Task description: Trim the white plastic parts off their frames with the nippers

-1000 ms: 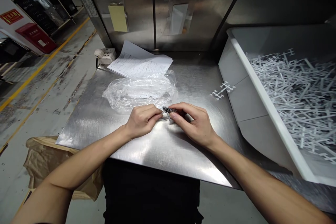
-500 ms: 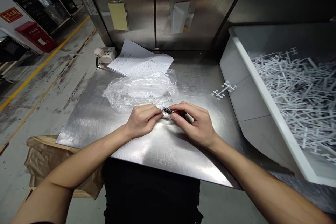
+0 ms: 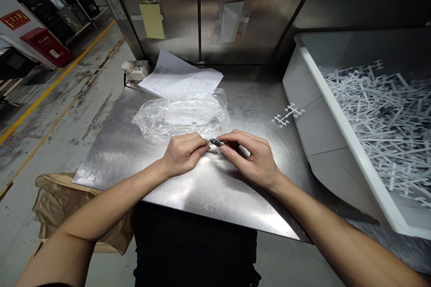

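Observation:
Over the middle of the metal table [image 3: 222,197], both hands meet almost fingertip to fingertip. My left hand [image 3: 184,154] is closed in a pinch on a small white plastic piece [image 3: 218,150], mostly hidden by the fingers; a bit of it pokes out below the tool. Between the thumb and index finger of my right hand [image 3: 251,154] is a small, shiny dark clipper [image 3: 216,142], which looks like a nail clipper. Its tip points left and touches or nearly touches the white piece. A branched white plastic sprue [image 3: 288,115] lies apart to the right.
Behind my hands lie a crumpled clear plastic bag [image 3: 182,119] and printed papers [image 3: 182,78]. A power socket block [image 3: 138,70] sits at the back left. A large grey bin [image 3: 350,143] full of white sprues stands at right. Brown paper sacking [image 3: 57,206] is on the floor at left.
Both hands keep nearly the same place and grip. The clipper has tilted slightly in the right fingers, and its upper lever appears lower than before. The view has shifted a little.

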The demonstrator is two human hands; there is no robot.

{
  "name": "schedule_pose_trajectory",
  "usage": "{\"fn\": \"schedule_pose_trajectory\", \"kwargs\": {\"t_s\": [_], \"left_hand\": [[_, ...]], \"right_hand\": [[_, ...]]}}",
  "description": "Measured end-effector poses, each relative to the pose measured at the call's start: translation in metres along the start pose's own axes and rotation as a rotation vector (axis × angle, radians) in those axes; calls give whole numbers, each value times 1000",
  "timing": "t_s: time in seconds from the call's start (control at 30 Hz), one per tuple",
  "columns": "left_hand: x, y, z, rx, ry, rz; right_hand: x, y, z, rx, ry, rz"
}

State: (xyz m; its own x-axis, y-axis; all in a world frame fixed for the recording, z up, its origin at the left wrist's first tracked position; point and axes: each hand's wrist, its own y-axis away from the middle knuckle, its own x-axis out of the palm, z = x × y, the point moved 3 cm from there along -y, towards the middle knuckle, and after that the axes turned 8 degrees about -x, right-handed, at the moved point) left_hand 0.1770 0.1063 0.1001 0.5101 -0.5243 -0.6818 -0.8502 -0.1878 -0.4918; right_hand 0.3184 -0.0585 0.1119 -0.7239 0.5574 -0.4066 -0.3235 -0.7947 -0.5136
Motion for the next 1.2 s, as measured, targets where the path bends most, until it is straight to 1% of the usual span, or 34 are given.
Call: {"fn": "schedule_pose_trajectory", "kwargs": {"t_s": [0.2, 0.3, 0.53, 0.67, 0.8, 0.97, 1.1, 1.2], "left_hand": [[2, 1, -1, 32, -40, 5], [3, 1, -2, 54, -56, -6], [7, 2, -2, 61, -148, -19], [8, 2, -4, 81, -219, -10], [8, 2, -5, 90, -251, 1], [9, 2, -4, 74, -236, 3], [5, 1, -2, 36, -176, -20], [0, 0, 0, -1, -161, -41]], "right_hand": [[1, 0, -1, -2, -14, -19], [3, 2, -3, 40, -28, -42], [14, 6, -17, 303, -178, -102], [16, 4, -22, 386, -265, -107], [15, 3, -24, 412, -290, -92], [15, 2, -24, 414, -295, -77], [12, 1, -24, 403, -309, -82], [6, 0, -27, 385, -265, -111]]}}
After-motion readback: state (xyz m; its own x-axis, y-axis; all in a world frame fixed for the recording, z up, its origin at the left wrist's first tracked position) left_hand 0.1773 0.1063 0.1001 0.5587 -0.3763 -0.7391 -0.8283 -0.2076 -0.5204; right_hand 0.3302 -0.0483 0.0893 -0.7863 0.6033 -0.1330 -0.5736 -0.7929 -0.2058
